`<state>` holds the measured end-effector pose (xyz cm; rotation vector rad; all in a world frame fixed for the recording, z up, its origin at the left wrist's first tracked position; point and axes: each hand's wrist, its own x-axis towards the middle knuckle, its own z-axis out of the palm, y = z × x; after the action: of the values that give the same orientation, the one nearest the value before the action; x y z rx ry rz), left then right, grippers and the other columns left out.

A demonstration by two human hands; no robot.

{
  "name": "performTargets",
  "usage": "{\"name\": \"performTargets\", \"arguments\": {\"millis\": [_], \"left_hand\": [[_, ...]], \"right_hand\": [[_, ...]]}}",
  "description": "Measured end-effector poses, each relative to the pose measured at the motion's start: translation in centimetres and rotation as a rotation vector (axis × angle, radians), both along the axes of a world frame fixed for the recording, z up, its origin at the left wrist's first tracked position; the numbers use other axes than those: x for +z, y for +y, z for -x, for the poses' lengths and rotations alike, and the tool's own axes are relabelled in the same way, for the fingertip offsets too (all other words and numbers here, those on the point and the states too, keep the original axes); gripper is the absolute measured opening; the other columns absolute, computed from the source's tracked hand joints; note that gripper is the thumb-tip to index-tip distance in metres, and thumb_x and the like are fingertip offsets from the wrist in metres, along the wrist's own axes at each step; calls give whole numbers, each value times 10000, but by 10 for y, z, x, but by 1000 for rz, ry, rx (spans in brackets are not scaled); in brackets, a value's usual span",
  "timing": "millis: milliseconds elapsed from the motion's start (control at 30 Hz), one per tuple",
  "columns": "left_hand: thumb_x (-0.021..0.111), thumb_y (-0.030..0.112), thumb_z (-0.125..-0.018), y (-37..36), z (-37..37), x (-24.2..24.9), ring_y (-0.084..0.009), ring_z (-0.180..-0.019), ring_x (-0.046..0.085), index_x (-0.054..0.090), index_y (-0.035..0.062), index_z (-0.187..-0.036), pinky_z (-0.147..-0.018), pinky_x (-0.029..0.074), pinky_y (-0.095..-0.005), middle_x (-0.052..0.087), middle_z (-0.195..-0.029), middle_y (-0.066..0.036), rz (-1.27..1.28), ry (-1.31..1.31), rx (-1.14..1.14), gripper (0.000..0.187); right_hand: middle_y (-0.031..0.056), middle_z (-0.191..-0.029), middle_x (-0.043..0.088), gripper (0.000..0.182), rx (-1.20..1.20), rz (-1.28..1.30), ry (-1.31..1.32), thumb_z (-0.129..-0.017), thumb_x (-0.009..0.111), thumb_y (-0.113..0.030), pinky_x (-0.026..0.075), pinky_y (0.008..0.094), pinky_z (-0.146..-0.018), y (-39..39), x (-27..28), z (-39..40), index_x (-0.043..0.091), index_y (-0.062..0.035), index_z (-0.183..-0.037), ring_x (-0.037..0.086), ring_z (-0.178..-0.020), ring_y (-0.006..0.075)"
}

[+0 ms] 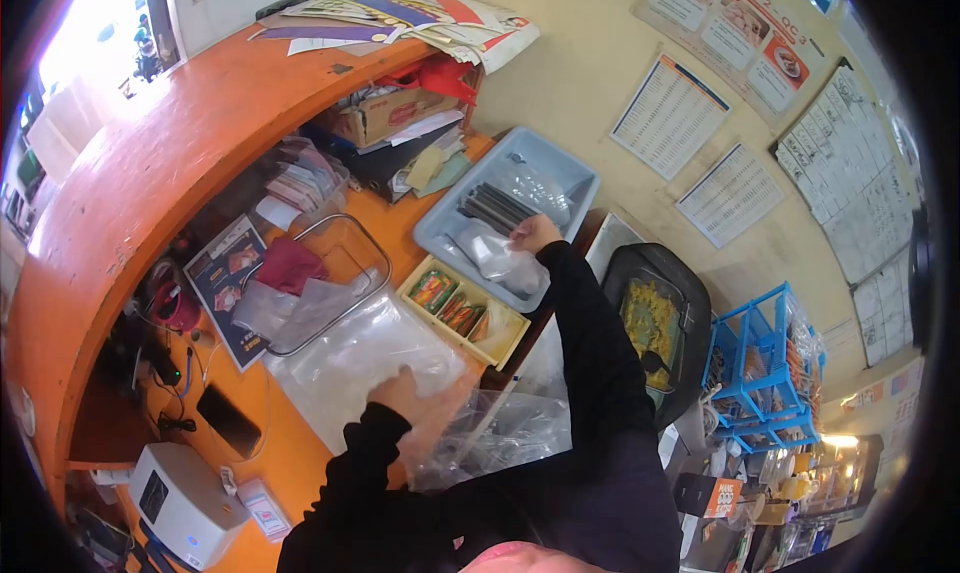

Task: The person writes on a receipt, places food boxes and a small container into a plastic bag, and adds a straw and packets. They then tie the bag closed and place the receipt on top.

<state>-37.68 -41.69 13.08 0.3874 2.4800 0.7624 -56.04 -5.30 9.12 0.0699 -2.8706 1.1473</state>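
Reaching into the pale blue plastic tray (pixel 570 178) for a clear plastic bag (pixel 497 258)
Head view: right hand (pixel 533 234) closed on that bag at the tray's near edge; left hand (pixel 403 393) flat, open, on clear plastic sheets (pixel 365 358) below the tray (next, likely lifting one bag free)

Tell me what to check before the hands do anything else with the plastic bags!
1. Left hand on the clear plastic bag lying flat on the orange counter: ok.
2. Right hand reaching a bag in the blue tray: ok, it touches the bag; firm grip cannot tell.
3. Yellow tray of sauce packets clear of both hands: ok.
4. Clear container beside the flat bag overlaps its edge: not ok.
5. Phone clear of the flat bag: ok.
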Motion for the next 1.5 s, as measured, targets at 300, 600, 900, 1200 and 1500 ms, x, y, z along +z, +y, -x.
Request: {"name": "performTargets", "arguments": {"millis": [300,600,900,1200,1500], "left_hand": [[687,360,-743,116,129,-69,-272,-783,619,553,-8,-1070,-732,477,-357,633,-901,-160,-702,65,93,510],[657,110,-757,185,169,-98,-134,-813,602,617,-41,-946,-729,473,-281,648,-894,-84,-1149,184,258,246],[584,21,-785,188,175,-102,-112,-704,589,608,-13,-895,-628,459,-240,624,-786,-48,-1314,-135,429,118],[574,100,-830,179,177,-103,-111,-675,575,630,-2,-830,-625,452,-242,628,-753,-31,-1359,-112,466,117],[815,201,-611,187,161,-76,-196,-915,543,426,16,-1095,-799,451,-310,524,-1067,-117,-1188,232,460,648]], "right_hand": [[94,-631,592,320,-131,-27,75,-739,697,-232,441,295,-578,-3,11,-14,610,74,-773,529,-612,111],[18,-584,518,349,-108,230,-43,-838,599,-313,389,308,-531,-4,11,-27,587,10,-708,454,-572,90],[-10,-747,591,183,33,468,-97,-763,699,-163,444,226,-703,-5,13,-51,636,-6,-832,551,-728,85],[8,-683,597,185,6,182,236,-675,755,-125,444,277,-667,-21,-13,-50,631,-3,-738,537,-656,122],[-28,-572,538,203,-140,411,76,-645,774,-118,374,238,-496,-33,7,-56,597,-19,-625,442,-538,44]]}}
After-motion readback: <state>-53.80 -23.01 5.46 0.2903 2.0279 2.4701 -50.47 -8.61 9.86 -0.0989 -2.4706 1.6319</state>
